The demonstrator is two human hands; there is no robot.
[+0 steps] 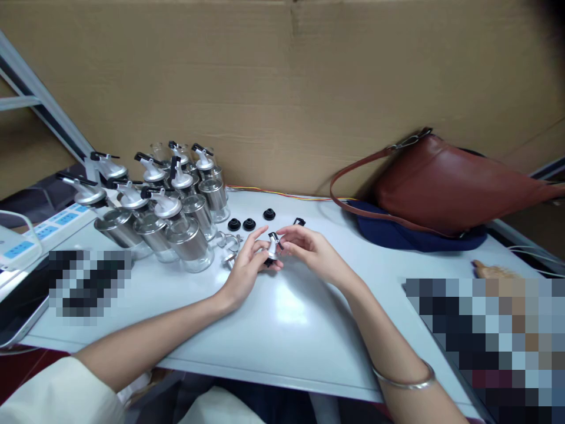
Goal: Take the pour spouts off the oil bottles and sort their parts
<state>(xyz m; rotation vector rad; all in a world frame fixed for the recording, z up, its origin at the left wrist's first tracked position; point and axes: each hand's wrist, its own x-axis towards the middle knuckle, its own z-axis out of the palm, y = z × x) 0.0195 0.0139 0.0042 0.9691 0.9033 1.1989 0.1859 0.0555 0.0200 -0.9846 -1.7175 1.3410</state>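
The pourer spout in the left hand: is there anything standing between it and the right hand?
Nothing visible stands between them. The left hand holds the pourer spout, and the right hand is close beside it; whether its fingers touch, I cannot tell. The black stoppers lie farther back, out of the way.

The head camera looks forward and down over the nearby left hand (248,262) and right hand (315,248).

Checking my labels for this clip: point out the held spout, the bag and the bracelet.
Held spout (273,249): head view, on its silver body.
Bag (435,182): head view, on its reddish-brown side.
Bracelet (409,386): head view, on the near curve of its band.
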